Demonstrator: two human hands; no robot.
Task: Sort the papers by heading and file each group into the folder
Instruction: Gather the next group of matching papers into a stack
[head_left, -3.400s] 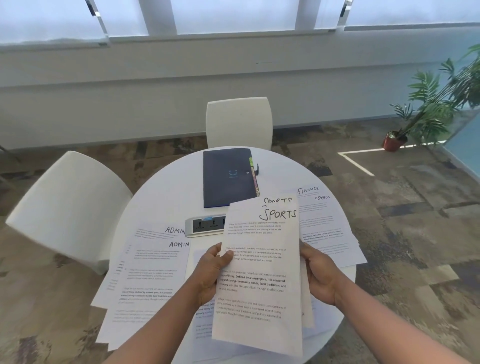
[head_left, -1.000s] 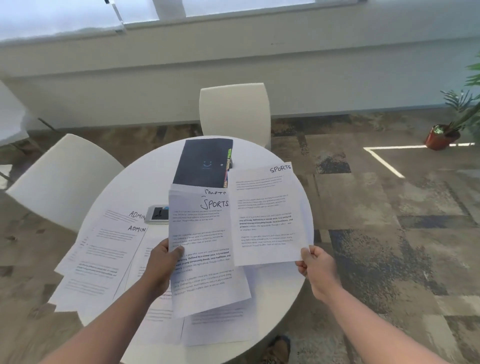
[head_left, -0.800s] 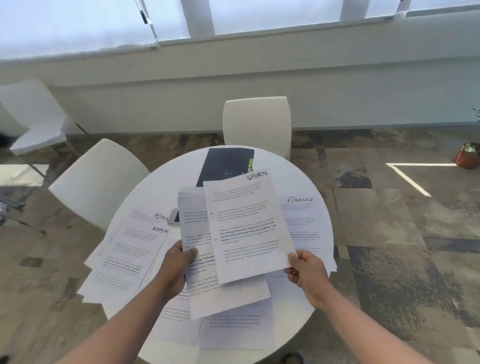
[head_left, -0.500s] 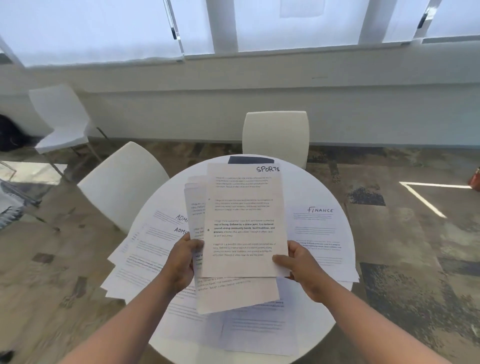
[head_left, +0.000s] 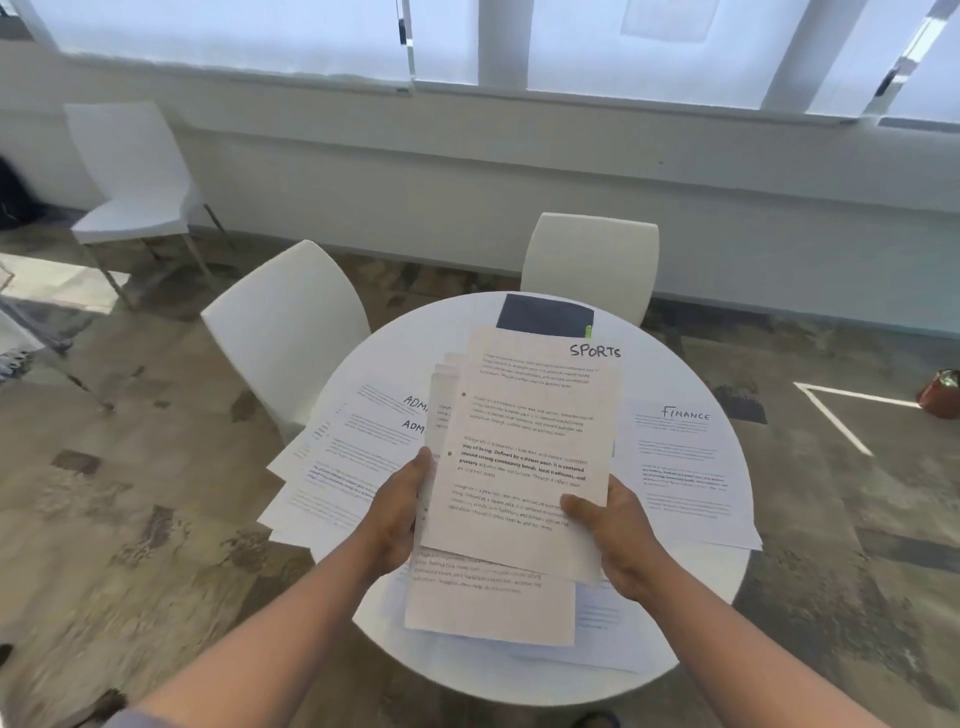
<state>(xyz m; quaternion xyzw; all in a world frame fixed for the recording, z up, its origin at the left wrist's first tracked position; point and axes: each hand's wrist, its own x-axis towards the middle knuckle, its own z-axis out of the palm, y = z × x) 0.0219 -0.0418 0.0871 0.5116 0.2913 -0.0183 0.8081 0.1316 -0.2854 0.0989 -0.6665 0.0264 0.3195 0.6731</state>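
Note:
Above the round white table (head_left: 691, 613) I hold a stack of sheets headed SPORTS (head_left: 524, 452). My left hand (head_left: 397, 512) grips the stack's left edge, thumb on top. My right hand (head_left: 613, 530) grips the lower right corner of the top sheet, thumb across the text. On the table to the left lie sheets headed ADMIN (head_left: 353, 457). A pile headed FINANCE (head_left: 685, 467) lies to the right. The dark blue folder (head_left: 543, 314) lies shut at the table's far edge, mostly hidden behind the held stack. More sheets (head_left: 597, 623) lie under my hands.
Two white chairs stand at the table, one at its far side (head_left: 589, 265) and one at its left (head_left: 283, 332). A third chair (head_left: 132, 176) stands by the wall at far left. A red pot (head_left: 941, 395) sits on the floor at right.
My right hand brought the single SPORTS sheet leftward from beside the stack and laid it on top of the stack in my left hand. The view has tilted up and left.

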